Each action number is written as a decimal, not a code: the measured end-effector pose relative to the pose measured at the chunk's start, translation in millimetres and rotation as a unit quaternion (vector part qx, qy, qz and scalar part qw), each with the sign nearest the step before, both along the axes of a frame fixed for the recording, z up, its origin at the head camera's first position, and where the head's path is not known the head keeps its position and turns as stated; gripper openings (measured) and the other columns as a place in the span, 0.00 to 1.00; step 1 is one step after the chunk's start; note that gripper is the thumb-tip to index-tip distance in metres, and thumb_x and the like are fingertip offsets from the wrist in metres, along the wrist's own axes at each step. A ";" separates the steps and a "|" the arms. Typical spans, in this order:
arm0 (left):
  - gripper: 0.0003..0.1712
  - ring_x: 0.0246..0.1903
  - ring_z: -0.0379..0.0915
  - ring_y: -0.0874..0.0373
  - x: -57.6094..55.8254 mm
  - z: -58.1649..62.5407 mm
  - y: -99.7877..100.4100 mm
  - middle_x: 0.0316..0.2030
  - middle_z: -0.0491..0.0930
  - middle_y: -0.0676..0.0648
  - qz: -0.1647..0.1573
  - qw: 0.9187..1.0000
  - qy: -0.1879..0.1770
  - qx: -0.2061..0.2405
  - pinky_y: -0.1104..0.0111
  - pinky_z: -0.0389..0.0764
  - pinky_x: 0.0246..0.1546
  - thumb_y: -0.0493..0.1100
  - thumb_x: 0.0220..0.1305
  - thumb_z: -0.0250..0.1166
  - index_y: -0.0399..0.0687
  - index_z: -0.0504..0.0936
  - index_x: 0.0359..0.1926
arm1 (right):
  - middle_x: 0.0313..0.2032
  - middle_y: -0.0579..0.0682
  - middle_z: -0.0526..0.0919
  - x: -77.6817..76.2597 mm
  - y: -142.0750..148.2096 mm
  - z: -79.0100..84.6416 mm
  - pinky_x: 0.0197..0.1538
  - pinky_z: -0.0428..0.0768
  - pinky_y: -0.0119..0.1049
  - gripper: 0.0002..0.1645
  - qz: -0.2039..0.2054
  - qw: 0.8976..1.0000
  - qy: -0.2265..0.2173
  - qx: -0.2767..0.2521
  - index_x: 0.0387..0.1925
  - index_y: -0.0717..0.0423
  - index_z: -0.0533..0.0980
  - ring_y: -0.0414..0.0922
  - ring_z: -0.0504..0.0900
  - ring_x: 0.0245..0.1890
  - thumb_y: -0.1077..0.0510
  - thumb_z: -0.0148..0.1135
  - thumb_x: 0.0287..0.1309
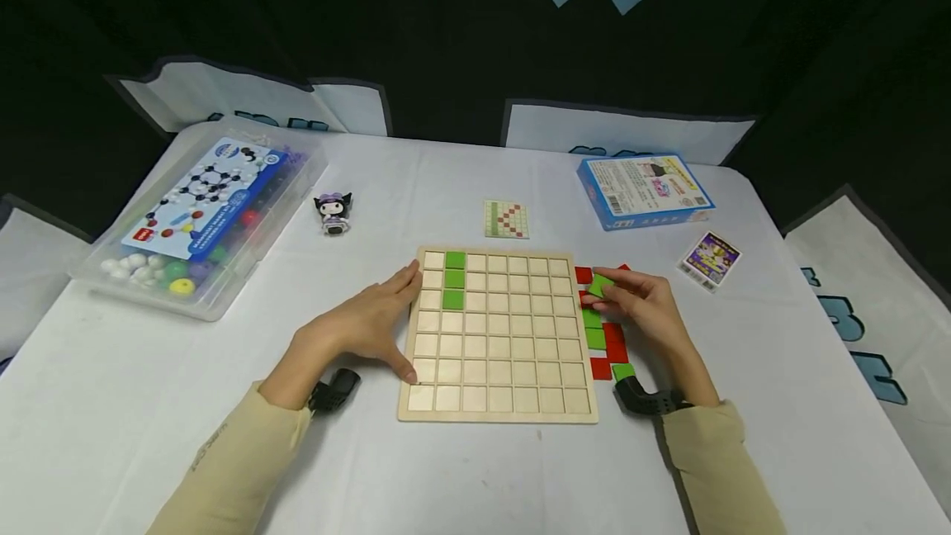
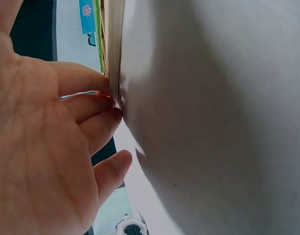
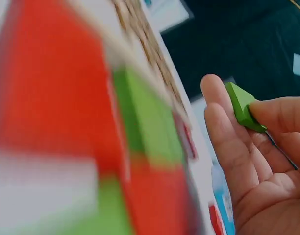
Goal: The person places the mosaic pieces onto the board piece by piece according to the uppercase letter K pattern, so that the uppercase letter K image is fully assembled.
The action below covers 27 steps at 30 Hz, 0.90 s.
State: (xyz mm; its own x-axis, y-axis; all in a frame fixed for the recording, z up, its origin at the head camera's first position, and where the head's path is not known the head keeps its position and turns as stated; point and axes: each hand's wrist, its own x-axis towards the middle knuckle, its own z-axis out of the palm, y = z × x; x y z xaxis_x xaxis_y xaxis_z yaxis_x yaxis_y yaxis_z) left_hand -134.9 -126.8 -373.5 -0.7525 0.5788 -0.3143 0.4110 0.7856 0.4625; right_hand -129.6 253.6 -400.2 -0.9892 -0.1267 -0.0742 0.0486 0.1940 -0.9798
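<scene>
A wooden grid board [image 1: 499, 419] lies on the table, with three green tiles [image 1: 454, 280] in the second column from the left, filling its top squares. My left hand [image 1: 369, 318] rests along the board's left edge, fingers fairly straight, the thumb by the lower left corner. In the left wrist view, its fingertips [image 2: 111, 116] touch the board's side [image 2: 114, 49]. Just right of the board, my right hand [image 1: 648, 312] pinches a green tile [image 3: 242, 106] between thumb and fingers, above loose red tiles [image 1: 615, 343] and green tiles [image 1: 595, 338].
Behind the board lies a small pattern card [image 1: 507, 220]. A clear plastic case [image 1: 215, 304] and a small figurine [image 1: 333, 213] stand to the left. At the back right are a blue box [image 1: 646, 191] and a small printed card [image 1: 709, 261].
</scene>
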 end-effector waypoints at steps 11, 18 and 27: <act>0.79 0.75 0.36 0.40 0.4 -2.2 2.1 0.75 0.34 0.35 -0.001 1.000 -0.005 -0.005 0.44 0.51 0.71 0.60 0.31 0.81 0.30 0.42 0.73 | 0.32 0.43 0.88 -19.4 -76.2 10.2 0.35 0.85 0.33 0.22 0.050 0.994 -0.027 -0.090 0.54 0.81 0.70 0.39 0.88 0.31 0.71 0.57 0.60; 0.79 0.75 0.37 0.41 0.3 -1.1 2.1 0.76 0.34 0.35 -0.001 1.000 0.000 -0.005 0.46 0.52 0.71 0.60 0.31 0.81 0.31 0.42 0.74 | 0.35 0.61 0.87 -15.4 -131.3 1.9 0.35 0.86 0.38 0.15 0.113 0.992 -0.041 -0.032 0.43 0.75 0.80 0.42 0.87 0.27 0.69 0.64 0.54; 0.79 0.75 0.37 0.40 0.1 1.1 0.1 0.76 0.34 0.35 0.000 1.000 -0.002 -0.007 0.46 0.52 0.71 0.62 0.32 0.81 0.31 0.42 0.74 | 0.30 0.60 0.88 -8.4 -162.9 0.0 0.27 0.80 0.29 0.08 0.080 0.994 0.009 0.069 0.32 0.64 0.86 0.38 0.84 0.23 0.64 0.72 0.47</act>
